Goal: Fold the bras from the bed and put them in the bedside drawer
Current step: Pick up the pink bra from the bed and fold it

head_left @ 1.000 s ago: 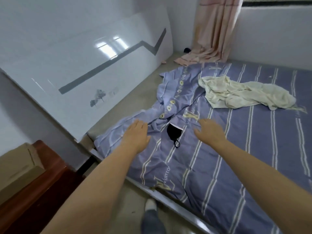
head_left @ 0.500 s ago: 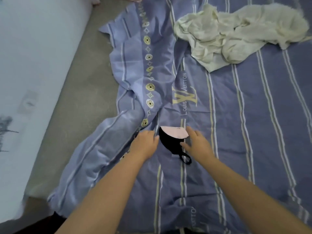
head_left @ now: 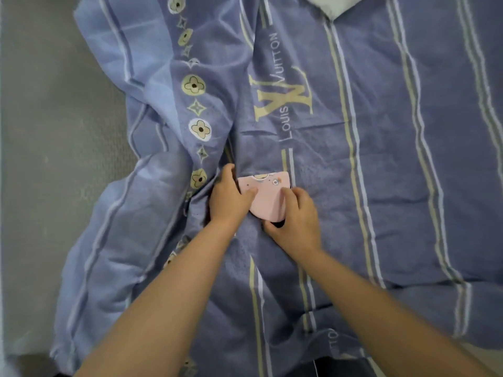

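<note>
A small pink bra (head_left: 265,195) with little printed figures and a black underside lies folded on the blue striped bedsheet (head_left: 381,164), near the middle of the view. My left hand (head_left: 227,197) grips its left edge, thumb on top. On its right and lower edge my right hand (head_left: 295,217) pinches the fabric, covering the black part beneath. The bedside drawer is out of view.
The sheet is bunched into a thick ridge (head_left: 130,219) on the left, beside the bare grey mattress (head_left: 49,137). A corner of a cream cloth (head_left: 330,5) shows at the top edge. A dark gap (head_left: 334,367) lies below the sheet's near edge.
The view has dropped closer to the bed. Both hands have closed onto the bra, and its pink side now covers most of the black that showed before.
</note>
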### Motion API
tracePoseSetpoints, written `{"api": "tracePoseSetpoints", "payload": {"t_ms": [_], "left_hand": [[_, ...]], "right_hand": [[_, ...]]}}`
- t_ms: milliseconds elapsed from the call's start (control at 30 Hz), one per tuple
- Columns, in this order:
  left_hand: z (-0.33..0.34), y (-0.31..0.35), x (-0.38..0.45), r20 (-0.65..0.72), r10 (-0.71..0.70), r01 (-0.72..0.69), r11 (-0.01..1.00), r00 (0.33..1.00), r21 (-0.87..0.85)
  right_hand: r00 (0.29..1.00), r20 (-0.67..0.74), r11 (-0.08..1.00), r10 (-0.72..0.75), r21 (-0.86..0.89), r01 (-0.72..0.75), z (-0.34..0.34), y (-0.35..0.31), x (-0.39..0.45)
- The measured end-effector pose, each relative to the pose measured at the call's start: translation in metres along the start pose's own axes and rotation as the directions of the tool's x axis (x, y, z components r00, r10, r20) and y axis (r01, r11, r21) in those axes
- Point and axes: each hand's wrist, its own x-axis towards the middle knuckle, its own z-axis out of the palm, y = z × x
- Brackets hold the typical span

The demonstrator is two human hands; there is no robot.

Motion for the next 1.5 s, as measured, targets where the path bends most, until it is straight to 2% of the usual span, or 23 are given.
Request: {"api": "tracePoseSetpoints", "payload": {"t_ms": [100, 200, 300, 400, 467, 533, 600, 667, 733, 800, 900, 1033, 1067, 1133, 1167, 1200, 1300, 1367, 1500], "left_hand": [[0.003, 0.006, 0.001, 0.043, 0.066, -0.073, 0.978, 0.997, 0.196], [0.010, 0.012, 0.003, 0.084, 0.153, -0.175, 0.863, 0.985, 0.474], [0.016, 0.017, 0.003, 0.068, 0.132, -0.148, 0.835, 0.989, 0.530], [0.013, 0.023, -0.002, 0.060, 0.168, -0.177, 0.873, 0.984, 0.455], [0.006, 0.026, -0.010, 0.098, 0.192, -0.214, 0.926, 0.976, 0.313], [-0.006, 0.031, -0.019, 0.097, 0.168, -0.178, 0.979, 0.981, 0.100], [-0.022, 0.040, -0.027, 0.083, 0.107, -0.100, 0.991, 0.991, -0.086], [-0.041, 0.055, -0.038, 0.071, 0.062, -0.040, 0.962, 0.996, -0.272], [-0.060, 0.077, -0.054, 0.056, 0.071, -0.042, 0.910, 0.996, -0.413], [-0.083, 0.103, -0.074, 0.011, 0.124, -0.106, 0.893, 0.992, -0.436], [-0.117, 0.144, -0.105, -0.083, 0.228, -0.241, 0.867, 0.970, -0.436], [-0.170, 0.205, -0.155, -0.129, 0.340, -0.359, 0.803, 0.932, -0.476], [-0.181, 0.218, -0.163, -0.167, 0.340, -0.375, 0.764, 0.925, -0.524], [-0.207, 0.245, -0.186, -0.223, 0.323, -0.379, 0.583, 0.920, -0.718], [-0.216, 0.255, -0.196, -0.236, 0.350, -0.395, 0.504, 0.906, -0.768], [-0.223, 0.263, -0.207, -0.241, 0.403, -0.426, 0.471, 0.883, -0.773], [-0.232, 0.281, -0.230, -0.287, 0.477, -0.544, 0.588, 0.831, -0.599], [-0.241, 0.288, -0.238, -0.345, 0.495, -0.602, 0.624, 0.798, -0.497], [-0.269, 0.295, -0.246, -0.436, 0.530, -0.686, 0.558, 0.728, -0.467]], "right_hand": [[0.998, -0.055, 0.993, -0.015, 0.112, 0.021, -0.001, 0.005, 0.000], [0.995, -0.079, 0.977, 0.060, 0.209, -0.042, -0.009, 0.016, -0.001], [0.988, -0.074, 0.978, 0.139, 0.169, -0.125, -0.024, 0.037, -0.005], [0.999, -0.019, 0.995, 0.033, 0.099, -0.031, -0.047, 0.058, -0.012], [0.999, 0.039, 0.991, -0.036, 0.133, 0.030, -0.061, 0.069, -0.021], [0.994, 0.106, 0.964, -0.008, 0.266, -0.021, -0.075, 0.070, -0.028], [0.981, 0.177, 0.889, 0.082, 0.432, -0.152, -0.090, 0.064, -0.030], [0.975, 0.175, 0.812, 0.140, 0.543, -0.214, -0.110, 0.050, -0.029], [0.982, 0.116, 0.754, 0.149, 0.629, -0.189, -0.134, 0.033, -0.023], [0.989, 0.091, 0.713, 0.118, 0.686, -0.148, -0.164, 0.007, -0.016], [0.997, 0.059, 0.728, -0.046, 0.686, -0.007, -0.218, -0.038, -0.011], [0.937, 0.010, 0.822, -0.348, 0.483, 0.301, -0.290, -0.100, -0.023], [0.925, -0.001, 0.822, -0.380, 0.458, 0.339, -0.304, -0.112, -0.026], [0.922, -0.051, 0.800, -0.384, 0.479, 0.360, -0.335, -0.136, -0.034], [0.918, -0.087, 0.782, -0.387, 0.497, 0.377, -0.348, -0.146, -0.035], [0.910, -0.123, 0.768, -0.395, 0.499, 0.401, -0.361, -0.156, -0.038], [0.865, -0.221, 0.764, -0.451, 0.405, 0.502, -0.390, -0.181, -0.046], [0.846, -0.252, 0.769, -0.471, 0.352, 0.533, -0.406, -0.189, -0.051], [0.810, -0.131, 0.797, -0.572, 0.146, 0.587, -0.430, -0.188, -0.062]]}}
